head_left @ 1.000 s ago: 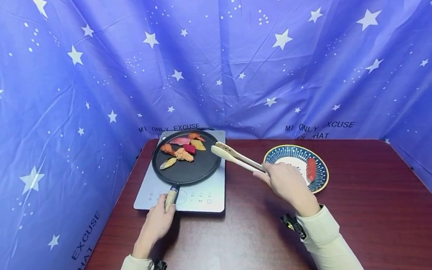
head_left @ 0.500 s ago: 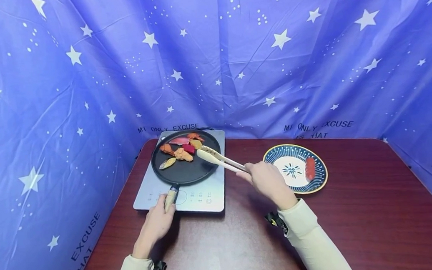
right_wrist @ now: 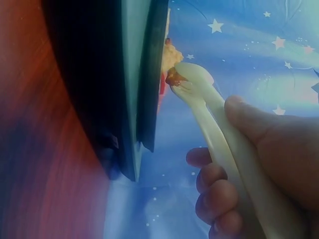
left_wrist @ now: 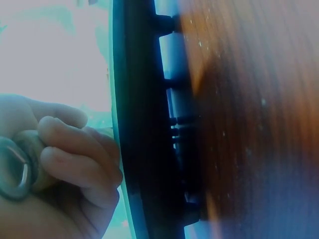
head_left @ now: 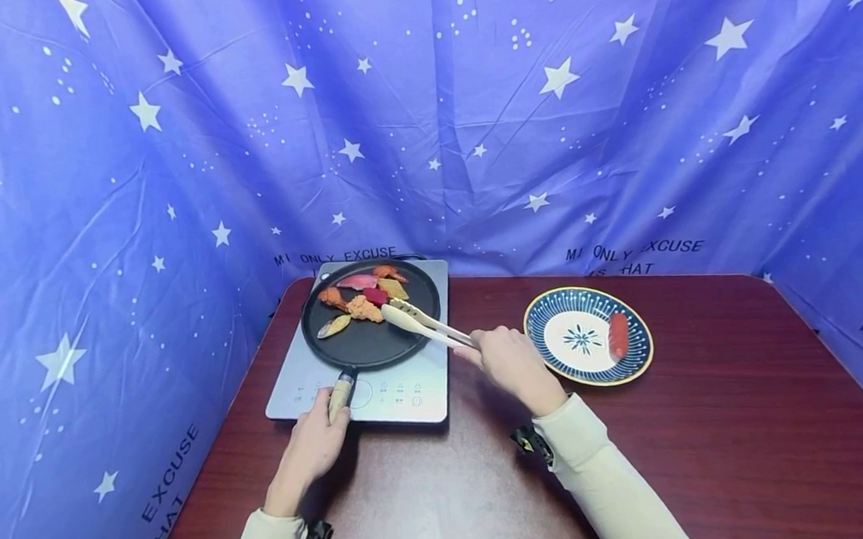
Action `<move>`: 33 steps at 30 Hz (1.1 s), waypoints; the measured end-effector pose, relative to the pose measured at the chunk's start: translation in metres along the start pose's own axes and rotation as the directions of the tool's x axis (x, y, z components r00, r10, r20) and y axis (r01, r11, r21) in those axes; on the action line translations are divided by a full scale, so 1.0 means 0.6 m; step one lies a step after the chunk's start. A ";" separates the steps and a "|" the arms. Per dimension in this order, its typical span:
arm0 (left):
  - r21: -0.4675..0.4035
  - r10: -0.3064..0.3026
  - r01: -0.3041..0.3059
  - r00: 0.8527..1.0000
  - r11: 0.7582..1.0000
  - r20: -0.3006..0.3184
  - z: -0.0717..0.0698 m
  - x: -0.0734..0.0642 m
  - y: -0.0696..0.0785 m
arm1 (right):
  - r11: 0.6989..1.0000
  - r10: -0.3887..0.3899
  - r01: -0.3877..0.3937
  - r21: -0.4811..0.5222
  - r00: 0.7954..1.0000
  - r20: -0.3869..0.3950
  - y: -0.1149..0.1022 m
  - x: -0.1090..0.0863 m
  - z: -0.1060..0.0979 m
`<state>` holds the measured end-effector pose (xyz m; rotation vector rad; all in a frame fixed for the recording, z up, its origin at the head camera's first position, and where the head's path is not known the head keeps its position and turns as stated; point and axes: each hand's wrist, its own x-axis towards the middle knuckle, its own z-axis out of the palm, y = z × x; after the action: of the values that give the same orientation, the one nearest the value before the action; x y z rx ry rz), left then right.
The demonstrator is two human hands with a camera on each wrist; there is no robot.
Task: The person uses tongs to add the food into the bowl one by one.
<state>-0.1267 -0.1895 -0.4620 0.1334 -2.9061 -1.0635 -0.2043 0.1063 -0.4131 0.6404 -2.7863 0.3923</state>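
My left hand [head_left: 318, 438] grips the wooden-look handle [head_left: 341, 395] of a round black flat pan [head_left: 358, 354]; in the left wrist view the fingers [left_wrist: 79, 169] curl round it. In my right hand [head_left: 515, 365] is a pair of cream tongs [head_left: 428, 328], its tips over the right half of the pan, beside a fried chicken piece [head_left: 365, 308]. Also in the pan lie a dark red block [head_left: 377, 296], a yellow piece [head_left: 393, 289], a mussel [head_left: 334, 326], a pink slice [head_left: 358, 282] and orange-red pieces [head_left: 333, 299]. Whether the tips touch food is unclear.
The pan rests on a silver induction cooker [head_left: 411, 404] at the table's left. Right of my right hand, a blue-patterned oval plate [head_left: 554, 303] holds a red sausage [head_left: 618, 336]. A blue star-print curtain [head_left: 422, 136] surrounds the dark red table [head_left: 750, 414].
My right hand has moved left from over the plate, bringing the tongs from the pan's right rim to near the fried chicken. The left hand and pan have stayed put.
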 end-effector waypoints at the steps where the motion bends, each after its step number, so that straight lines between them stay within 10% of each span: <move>1: -0.001 0.000 0.000 1.000 1.000 0.000 0.000 0.000 0.000 | 1.000 0.006 -0.006 -0.002 1.000 0.006 -0.001 0.001 0.002; 33: 0.001 -0.001 0.001 1.000 1.000 0.004 -0.001 0.000 0.000 | 0.997 0.064 -0.064 -0.036 0.998 -0.005 0.001 0.016 0.004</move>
<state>-0.1267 -0.1899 -0.4615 0.1327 -2.9105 -1.0634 -0.2134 0.1022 -0.4128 0.5424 -2.8088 0.3547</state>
